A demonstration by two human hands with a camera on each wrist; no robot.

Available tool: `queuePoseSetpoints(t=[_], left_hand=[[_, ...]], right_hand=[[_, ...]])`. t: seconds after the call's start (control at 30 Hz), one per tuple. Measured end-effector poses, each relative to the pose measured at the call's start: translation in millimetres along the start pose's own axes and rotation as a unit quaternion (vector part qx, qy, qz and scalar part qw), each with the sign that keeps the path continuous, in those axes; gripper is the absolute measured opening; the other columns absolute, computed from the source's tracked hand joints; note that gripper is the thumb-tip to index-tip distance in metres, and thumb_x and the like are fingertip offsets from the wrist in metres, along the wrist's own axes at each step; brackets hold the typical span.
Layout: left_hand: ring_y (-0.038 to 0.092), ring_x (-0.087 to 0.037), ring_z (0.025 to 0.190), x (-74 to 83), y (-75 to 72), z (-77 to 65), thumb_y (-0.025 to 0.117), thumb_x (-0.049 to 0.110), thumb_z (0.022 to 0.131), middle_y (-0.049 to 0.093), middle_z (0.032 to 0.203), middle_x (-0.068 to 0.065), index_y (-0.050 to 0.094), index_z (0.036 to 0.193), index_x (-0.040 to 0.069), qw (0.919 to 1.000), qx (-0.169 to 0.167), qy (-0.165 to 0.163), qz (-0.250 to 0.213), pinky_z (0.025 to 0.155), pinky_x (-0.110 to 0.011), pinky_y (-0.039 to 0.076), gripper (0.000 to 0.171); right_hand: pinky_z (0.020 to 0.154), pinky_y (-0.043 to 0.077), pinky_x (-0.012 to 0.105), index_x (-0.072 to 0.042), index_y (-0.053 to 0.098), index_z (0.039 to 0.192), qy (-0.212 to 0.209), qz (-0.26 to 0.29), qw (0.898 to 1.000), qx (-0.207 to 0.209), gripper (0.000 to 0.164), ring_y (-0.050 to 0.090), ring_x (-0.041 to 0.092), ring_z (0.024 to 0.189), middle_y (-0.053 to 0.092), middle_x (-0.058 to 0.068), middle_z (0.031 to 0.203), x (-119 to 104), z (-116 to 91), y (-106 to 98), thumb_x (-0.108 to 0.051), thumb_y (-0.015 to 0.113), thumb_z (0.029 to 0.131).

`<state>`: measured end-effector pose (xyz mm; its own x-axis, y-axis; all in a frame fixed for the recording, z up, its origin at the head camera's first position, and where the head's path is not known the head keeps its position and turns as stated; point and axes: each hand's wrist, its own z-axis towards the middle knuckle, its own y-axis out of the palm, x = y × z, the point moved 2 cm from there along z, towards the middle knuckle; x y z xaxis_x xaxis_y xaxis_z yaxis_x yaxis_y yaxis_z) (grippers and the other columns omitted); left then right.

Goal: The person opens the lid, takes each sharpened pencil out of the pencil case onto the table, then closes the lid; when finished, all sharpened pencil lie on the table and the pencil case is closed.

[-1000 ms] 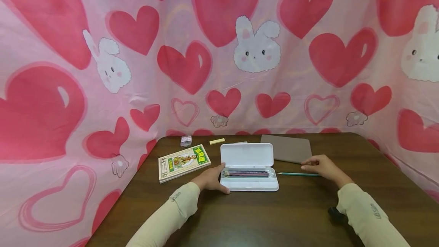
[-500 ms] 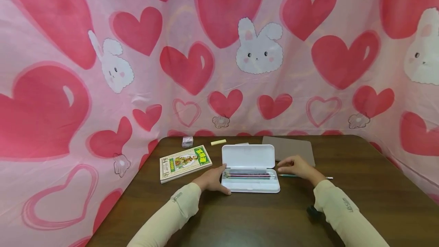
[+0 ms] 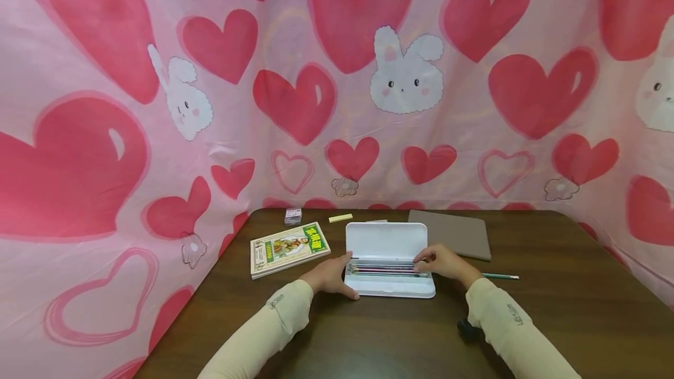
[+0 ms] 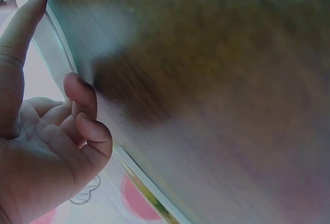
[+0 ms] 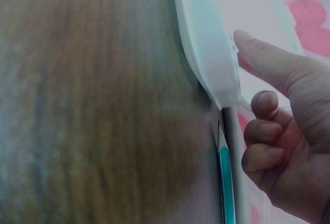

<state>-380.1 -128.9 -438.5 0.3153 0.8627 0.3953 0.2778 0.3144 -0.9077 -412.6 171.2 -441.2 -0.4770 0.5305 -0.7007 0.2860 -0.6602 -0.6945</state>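
A white pencil case (image 3: 389,291) lies with its lid up in the head view, several pencils (image 3: 384,269) lengthwise inside. My left hand (image 3: 330,275) grips its left end, thumb at the front corner and fingers towards the back. In the left wrist view the thumb of that left hand (image 4: 46,136) touches the case's edge (image 4: 51,36). My right hand (image 3: 443,262) reaches over the case's right end, fingertips at the pencils' ends. Whether it pinches one is hidden; its other fingers curl in the right wrist view. A teal pencil (image 5: 226,183) lies on the table to the right of the case.
A book (image 3: 289,248) with a green and yellow cover lies left of the case. Behind are a small clear box (image 3: 292,216) and a yellow strip (image 3: 340,217). A grey-brown flat board (image 3: 458,233) lies at the back right of the wooden table (image 3: 379,332).
My right hand has moved left from beside the teal pencil to the inside of the case. The teal pencil stays on the table. My left hand keeps its place at the case.
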Motion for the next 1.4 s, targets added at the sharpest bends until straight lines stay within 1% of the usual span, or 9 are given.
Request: queuePoseSetpoints(t=[0.13,0.2,0.5,0.7,0.8,0.97,1.1,1.2,1.4], left_hand=[[0.037,-0.023,0.134,-0.7,0.9,1.2,0.079,0.052,0.063,0.035,0.148,-0.009,0.023,0.147,0.010,1.0000,-0.001,0.000,-0.002,0.109,-0.040,0.031,0.110],[0.037,-0.023,0.133,-1.0,0.7,1.2,0.080,0.052,0.063,0.035,0.148,-0.009,0.022,0.147,0.009,1.0000,0.002,0.006,0.001,0.109,-0.039,0.031,0.111],[0.037,-0.023,0.133,-1.2,0.9,1.5,0.080,0.051,0.064,0.035,0.148,-0.010,0.023,0.147,0.008,0.9999,0.002,0.011,-0.001,0.109,-0.039,0.032,0.110],[0.038,-0.023,0.133,-0.6,2.2,1.1,0.080,0.051,0.064,0.035,0.148,-0.010,0.022,0.147,0.007,0.9999,0.004,0.015,0.005,0.108,-0.039,0.033,0.110],[0.038,-0.023,0.133,-1.6,1.9,0.9,0.079,0.051,0.064,0.035,0.148,-0.009,0.022,0.147,0.007,0.9998,0.005,0.017,0.005,0.108,-0.039,0.033,0.110],[0.038,-0.024,0.132,-1.6,-0.7,1.0,0.080,0.050,0.064,0.035,0.148,-0.010,0.023,0.147,0.007,0.9998,0.004,0.018,-0.003,0.108,-0.041,0.032,0.110],[0.038,-0.024,0.132,0.2,-1.8,0.7,0.080,0.050,0.064,0.035,0.148,-0.010,0.023,0.147,0.006,0.9998,0.002,0.020,-0.003,0.109,-0.041,0.032,0.109],[0.038,-0.024,0.132,0.3,-1.5,0.8,0.080,0.050,0.064,0.035,0.148,-0.010,0.024,0.146,0.006,0.9998,0.001,0.020,-0.005,0.109,-0.041,0.032,0.109],[0.038,-0.024,0.132,-2.4,0.0,1.2,0.080,0.050,0.064,0.036,0.148,-0.010,0.024,0.147,0.007,0.9998,0.003,0.019,-0.004,0.108,-0.041,0.032,0.109]], right_hand=[[0.051,0.034,0.020,-0.004,0.074,0.090,0.018,-0.016,1.000,-0.004,0.021,0.040,0.008,0.059,0.053,-0.002,0.064,2.8,-0.6,2.3,-0.020,0.076,0.076],[0.050,0.034,0.020,-0.005,0.074,0.090,0.024,-0.026,0.999,-0.006,0.022,0.040,0.009,0.059,0.051,-0.003,0.063,3.8,-0.6,3.5,-0.021,0.076,0.075],[0.053,0.034,0.023,-0.009,0.073,0.087,0.054,-0.048,0.997,0.002,0.019,0.041,0.013,0.063,0.051,-0.001,0.066,4.7,-0.3,6.9,-0.023,0.077,0.074],[0.053,0.035,0.023,-0.009,0.069,0.077,0.067,-0.041,0.997,0.001,0.014,0.043,0.013,0.063,0.050,-0.002,0.065,3.2,-5.0,4.9,-0.021,0.077,0.074],[0.053,0.036,0.023,-0.008,0.067,0.075,0.062,-0.037,0.997,-0.006,0.016,0.043,0.011,0.062,0.050,-0.003,0.064,3.0,-6.1,2.3,-0.020,0.077,0.075],[0.052,0.034,0.021,-0.005,0.067,0.077,0.038,-0.033,0.999,-0.021,0.014,0.042,0.009,0.061,0.049,-0.004,0.064,1.4,-5.0,-1.6,-0.016,0.075,0.076],[0.051,0.034,0.020,-0.004,0.066,0.076,0.032,-0.030,0.999,-0.029,0.014,0.041,0.007,0.059,0.048,-0.005,0.062,2.4,-4.6,-2.0,-0.015,0.074,0.077],[0.051,0.034,0.019,-0.004,0.066,0.075,0.034,-0.027,0.999,-0.030,0.014,0.041,0.007,0.059,0.049,-0.005,0.063,3.5,-5.1,-0.9,-0.015,0.073,0.079],[0.054,0.036,0.020,-0.003,0.067,0.080,0.012,-0.016,1.000,-0.021,0.013,0.042,0.006,0.062,0.056,-0.002,0.069,2.3,-8.4,-0.2,-0.015,0.069,0.082]])
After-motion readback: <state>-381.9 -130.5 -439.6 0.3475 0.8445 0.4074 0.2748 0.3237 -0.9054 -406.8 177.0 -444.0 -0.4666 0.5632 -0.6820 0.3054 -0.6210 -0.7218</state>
